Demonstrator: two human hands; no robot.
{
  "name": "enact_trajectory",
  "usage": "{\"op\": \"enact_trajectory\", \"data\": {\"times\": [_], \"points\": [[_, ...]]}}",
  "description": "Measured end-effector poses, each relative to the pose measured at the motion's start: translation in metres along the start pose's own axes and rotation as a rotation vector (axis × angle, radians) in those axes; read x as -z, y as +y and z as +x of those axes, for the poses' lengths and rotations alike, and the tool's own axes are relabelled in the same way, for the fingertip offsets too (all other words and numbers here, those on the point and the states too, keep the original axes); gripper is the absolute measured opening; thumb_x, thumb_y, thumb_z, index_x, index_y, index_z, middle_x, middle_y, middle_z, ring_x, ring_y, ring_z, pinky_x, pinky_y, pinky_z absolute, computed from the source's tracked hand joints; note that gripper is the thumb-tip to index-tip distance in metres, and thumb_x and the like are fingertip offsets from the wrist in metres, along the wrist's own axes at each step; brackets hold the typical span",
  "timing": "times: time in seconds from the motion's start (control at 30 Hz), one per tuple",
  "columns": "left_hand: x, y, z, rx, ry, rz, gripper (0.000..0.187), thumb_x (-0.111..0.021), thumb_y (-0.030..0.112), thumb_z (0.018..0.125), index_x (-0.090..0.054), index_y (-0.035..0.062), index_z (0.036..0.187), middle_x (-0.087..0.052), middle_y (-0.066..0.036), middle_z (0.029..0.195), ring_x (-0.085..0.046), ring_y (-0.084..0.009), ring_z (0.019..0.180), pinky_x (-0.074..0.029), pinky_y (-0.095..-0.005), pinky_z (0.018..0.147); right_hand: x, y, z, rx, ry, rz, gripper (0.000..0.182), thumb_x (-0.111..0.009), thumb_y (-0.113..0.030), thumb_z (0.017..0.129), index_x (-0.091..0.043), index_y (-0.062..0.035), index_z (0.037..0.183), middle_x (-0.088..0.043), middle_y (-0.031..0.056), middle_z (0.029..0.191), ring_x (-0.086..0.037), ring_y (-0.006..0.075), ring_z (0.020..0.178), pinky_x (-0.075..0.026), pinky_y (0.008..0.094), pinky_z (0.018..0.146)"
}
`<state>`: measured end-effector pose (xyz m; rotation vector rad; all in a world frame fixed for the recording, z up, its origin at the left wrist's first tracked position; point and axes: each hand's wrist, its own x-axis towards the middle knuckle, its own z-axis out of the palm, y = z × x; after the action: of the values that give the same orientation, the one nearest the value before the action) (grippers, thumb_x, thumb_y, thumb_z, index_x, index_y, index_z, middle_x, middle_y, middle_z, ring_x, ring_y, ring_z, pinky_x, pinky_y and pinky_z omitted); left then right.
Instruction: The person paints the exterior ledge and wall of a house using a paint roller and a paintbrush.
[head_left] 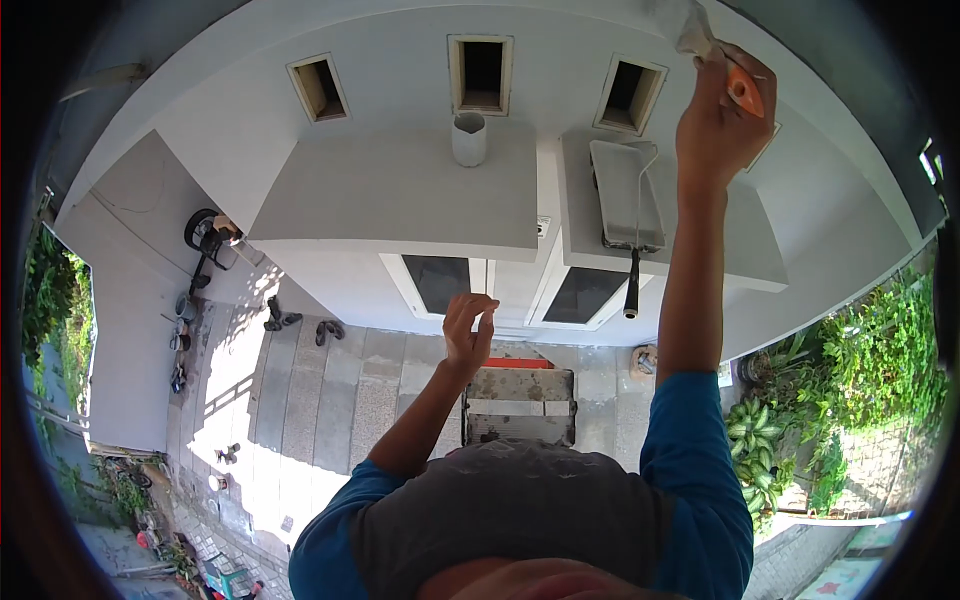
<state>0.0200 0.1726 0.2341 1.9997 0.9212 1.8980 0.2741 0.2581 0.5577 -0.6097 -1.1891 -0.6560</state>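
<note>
Raised at the upper right, my right hand (722, 120) is closed around a paintbrush (742, 90) with an orange handle. The brush's pale bristles point up at the white wall band near the top edge; whether they touch it is hard to tell. My left hand (468, 330) hangs in front of the wall below the left ledge, fingers loosely bent and thumb a little apart, with nothing visible in it. On the right ledge lies a paint tray (625, 190), with a roller frame (640, 215) across it, its black handle sticking out over the edge.
A white cylindrical container (469, 138) stands on the left ledge (400, 190). Small square openings (481, 75) line the wall. Far below me are a paint-spotted platform (520, 405), the paved floor (370, 385) with shoes, and plants (870, 340) to the right.
</note>
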Motion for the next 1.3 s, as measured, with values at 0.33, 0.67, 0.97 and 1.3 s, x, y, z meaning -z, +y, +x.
{"op": "enact_trajectory", "data": {"times": [0.33, 0.67, 0.97, 1.3], "points": [[-0.045, -0.041, -0.058, 0.452, -0.690, -0.113, 0.020, -0.062, 0.016, 0.094, -0.065, 0.0039, 0.109, -0.068, -0.011, 0.105, -0.064, -0.0286, 0.097, -0.048, -0.0397, 0.088, 0.146, 0.086, -0.085, -0.880, -0.325, -0.042, 0.025, -0.070, -0.013, 0.091, -0.066, 0.0093, 0.101, -0.071, 0.0125, 0.089, -0.072, 0.0175, 0.079, -0.063, 0.0285, 0.073], [-0.042, -0.103, -0.182, 0.474, -0.996, 0.223, 0.038, -0.061, 0.035, 0.094, -0.064, 0.0053, 0.118, -0.065, -0.017, 0.118, -0.059, -0.0346, 0.116, -0.041, -0.0471, 0.102, 0.059, 0.236, -0.151, -0.576, -0.864, -0.510, 0.032, -0.072, -0.028, 0.085, -0.066, 0.0020, 0.093, -0.070, 0.0172, 0.080, -0.071, 0.0326, 0.077, -0.056, 0.0393, 0.071], [-0.041, -0.086, -0.205, 0.334, -0.980, 0.448, 0.043, -0.063, 0.042, 0.090, -0.069, 0.0035, 0.108, -0.069, -0.015, 0.099, -0.065, -0.0322, 0.096, -0.046, -0.0453, 0.090, 0.020, 0.284, -0.193, -0.669, -1.032, -0.513, 0.035, -0.067, -0.031, 0.086, -0.068, 0.0012, 0.100, -0.071, 0.0225, 0.097, -0.069, 0.0380, 0.095, -0.055, 0.0457, 0.084], [-0.038, -0.091, -0.213, 0.307, -0.971, 0.441, 0.048, -0.064, 0.045, 0.087, -0.069, 0.0030, 0.110, -0.069, -0.014, 0.102, -0.065, -0.0317, 0.097, -0.046, -0.0437, 0.090, 0.012, 0.295, -0.201, -0.570, -1.052, -0.496, 0.031, -0.066, -0.028, 0.085, -0.068, -0.0019, 0.101, -0.072, 0.0194, 0.095, -0.069, 0.0380, 0.093, -0.055, 0.0442, 0.085]]}}
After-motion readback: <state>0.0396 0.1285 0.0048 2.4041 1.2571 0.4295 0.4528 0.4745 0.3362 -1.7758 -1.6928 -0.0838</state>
